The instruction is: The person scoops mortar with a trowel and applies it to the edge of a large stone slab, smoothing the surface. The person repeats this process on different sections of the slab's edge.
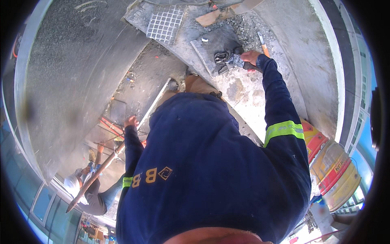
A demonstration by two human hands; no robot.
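My right hand [251, 57] is closed on a crumpled black and grey bundle [228, 59] that looks like cloth or work gloves. The bundle lies partly over a dark flat slab [215, 44] on the dusty concrete ledge. Just beyond that hand is a tool with an orange handle and a pale blade [264, 45]. Low at my left side, my left hand [131, 121] is bare, its fingers loosely apart. A long pale metal bar [155, 101] runs close beside it; I cannot tell whether they touch.
Tall concrete walls [85, 53] [302, 44] flank me. A white grid panel [165, 24] and a wooden board [219, 17] lie ahead. Behind on the left, a wooden pole [95, 175] slants near a person in a white helmet [72, 185]. Red-and-yellow barrels [331, 168] stand behind right.
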